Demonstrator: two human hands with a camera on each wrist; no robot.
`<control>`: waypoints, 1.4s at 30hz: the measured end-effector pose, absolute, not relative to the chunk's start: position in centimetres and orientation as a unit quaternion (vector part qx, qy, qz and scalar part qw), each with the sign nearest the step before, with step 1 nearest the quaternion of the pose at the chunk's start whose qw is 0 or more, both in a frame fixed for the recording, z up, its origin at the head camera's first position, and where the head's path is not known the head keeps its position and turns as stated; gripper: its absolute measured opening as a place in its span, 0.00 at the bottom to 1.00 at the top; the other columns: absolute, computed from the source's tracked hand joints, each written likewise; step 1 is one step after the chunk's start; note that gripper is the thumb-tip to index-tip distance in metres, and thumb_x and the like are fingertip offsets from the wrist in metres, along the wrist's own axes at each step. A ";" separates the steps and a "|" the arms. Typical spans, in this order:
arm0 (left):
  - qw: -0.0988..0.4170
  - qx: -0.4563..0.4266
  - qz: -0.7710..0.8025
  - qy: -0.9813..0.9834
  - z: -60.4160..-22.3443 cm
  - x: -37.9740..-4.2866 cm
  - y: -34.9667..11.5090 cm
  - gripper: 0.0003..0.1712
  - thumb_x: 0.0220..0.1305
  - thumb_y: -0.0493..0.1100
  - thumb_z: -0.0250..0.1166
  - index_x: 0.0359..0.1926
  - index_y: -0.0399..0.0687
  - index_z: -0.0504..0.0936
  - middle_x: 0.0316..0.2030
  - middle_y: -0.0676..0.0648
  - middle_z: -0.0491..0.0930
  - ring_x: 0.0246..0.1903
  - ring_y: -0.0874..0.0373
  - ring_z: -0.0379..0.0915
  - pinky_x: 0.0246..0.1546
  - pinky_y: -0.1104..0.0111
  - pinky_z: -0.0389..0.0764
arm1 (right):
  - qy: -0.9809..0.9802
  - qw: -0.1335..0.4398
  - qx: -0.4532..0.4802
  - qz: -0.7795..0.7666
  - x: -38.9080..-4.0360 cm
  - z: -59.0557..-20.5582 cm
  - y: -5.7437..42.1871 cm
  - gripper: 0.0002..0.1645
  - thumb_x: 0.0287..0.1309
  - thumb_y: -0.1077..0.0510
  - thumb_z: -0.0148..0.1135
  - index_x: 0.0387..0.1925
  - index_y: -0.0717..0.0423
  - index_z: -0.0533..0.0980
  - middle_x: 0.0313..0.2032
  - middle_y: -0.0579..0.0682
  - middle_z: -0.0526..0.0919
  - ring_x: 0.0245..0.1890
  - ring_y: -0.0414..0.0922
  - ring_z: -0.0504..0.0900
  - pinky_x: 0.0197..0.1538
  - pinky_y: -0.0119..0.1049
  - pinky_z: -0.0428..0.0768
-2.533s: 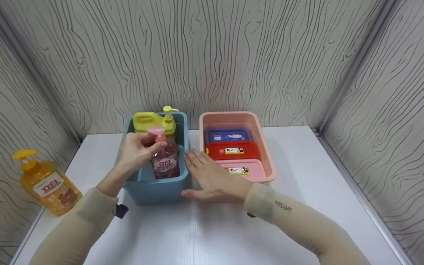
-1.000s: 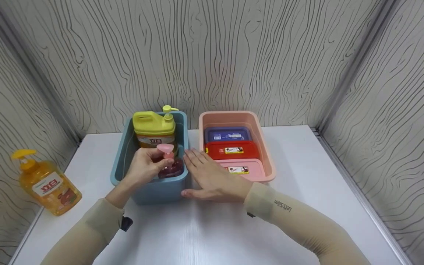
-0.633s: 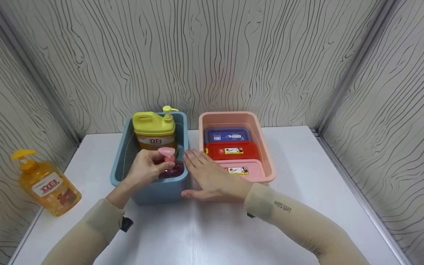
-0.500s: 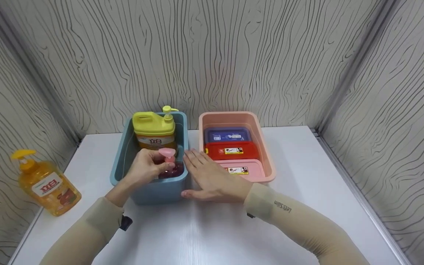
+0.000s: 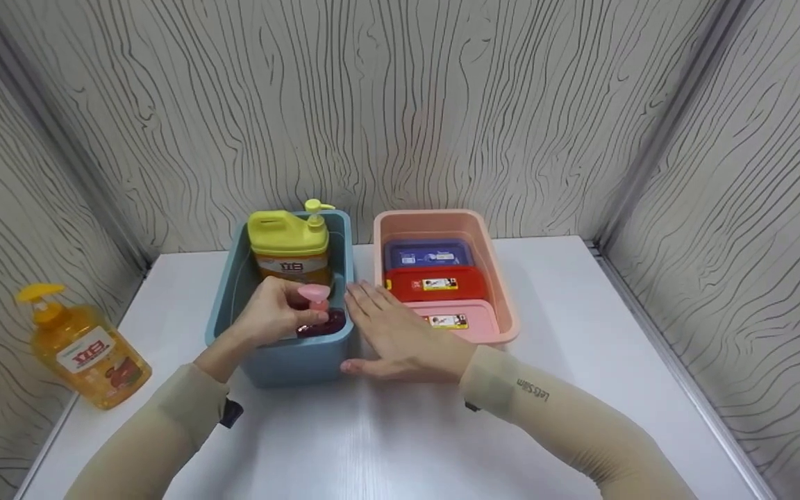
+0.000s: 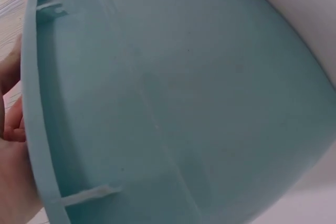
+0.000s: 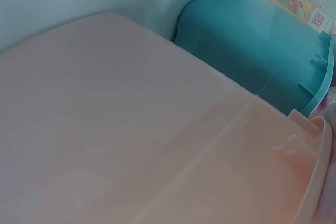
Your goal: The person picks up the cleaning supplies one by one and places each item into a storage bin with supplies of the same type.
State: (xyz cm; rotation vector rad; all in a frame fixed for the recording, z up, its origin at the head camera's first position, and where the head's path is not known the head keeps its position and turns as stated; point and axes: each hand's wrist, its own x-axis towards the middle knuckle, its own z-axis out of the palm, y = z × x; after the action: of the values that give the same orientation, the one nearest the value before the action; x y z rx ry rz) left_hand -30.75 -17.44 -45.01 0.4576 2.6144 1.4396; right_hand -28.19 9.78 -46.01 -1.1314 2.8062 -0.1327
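Observation:
My left hand [image 5: 268,314] pinches the neck of a pink-topped pump bottle [image 5: 314,292] of dark red liquid. This bottle stands in the front right corner of the blue bin [image 5: 296,364], its body mostly hidden by the front wall. Behind it in the same bin is a yellow-topped jug [image 5: 289,236] with a pump. My right hand [image 5: 403,337] lies flat with straight fingers, fingertips at the blue bin's right rim and palm over the near left corner of the pink bin [image 5: 431,217]. In the left wrist view the blue bin's outer wall [image 6: 173,93] hides most of the hand.
On the table's left stands an orange pump bottle [image 5: 94,357] of dish soap. The pink bin holds a blue lidded box [image 5: 431,253], a red one [image 5: 442,284] and a pink one [image 5: 469,316]. Wood-patterned panels [image 5: 414,104] enclose the white table [image 5: 553,305].
My left hand has lowered the pink-topped pump bottle from above the blue bin down into its front right corner. The right hand has stayed in place.

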 end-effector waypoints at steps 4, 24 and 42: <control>0.080 0.164 0.466 0.866 -44.6 -31.0 -17.9 0.15 0.66 0.41 0.84 0.51 0.41 0.94 0.41 0.43 0.92 0.39 0.52 0.87 0.48 0.64 0.93 | 0.925 0.058 -0.371 -0.051 -28.2 -46.0 9.7 0.71 0.69 0.13 0.50 0.94 0.48 0.38 0.94 0.50 0.37 0.95 0.54 0.37 0.95 0.55 0.40; 0.088 0.188 0.460 0.863 -44.2 -30.4 -18.8 0.19 0.65 0.42 0.84 0.54 0.42 0.94 0.44 0.43 0.93 0.41 0.53 0.84 0.47 0.70 0.90 | 0.928 0.055 -0.366 -0.046 -28.1 -46.1 9.8 0.71 0.69 0.12 0.48 0.94 0.45 0.35 0.94 0.46 0.34 0.95 0.53 0.36 0.95 0.55 0.41; 0.092 0.199 0.409 0.886 -42.9 -29.5 -19.4 0.29 0.66 0.45 0.83 0.66 0.46 0.89 0.57 0.43 0.92 0.52 0.48 0.85 0.60 0.52 0.92 | 0.927 0.060 -0.365 -0.064 -28.0 -46.1 10.3 0.72 0.68 0.11 0.48 0.93 0.40 0.31 0.93 0.39 0.28 0.95 0.51 0.32 0.95 0.54 0.40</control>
State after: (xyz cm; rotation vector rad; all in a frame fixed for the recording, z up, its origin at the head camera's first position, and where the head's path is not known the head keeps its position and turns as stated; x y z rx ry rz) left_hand -29.53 -19.40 -42.89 0.5896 2.6309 1.2161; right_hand -28.01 10.28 -46.11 -1.1059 2.8042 -0.1924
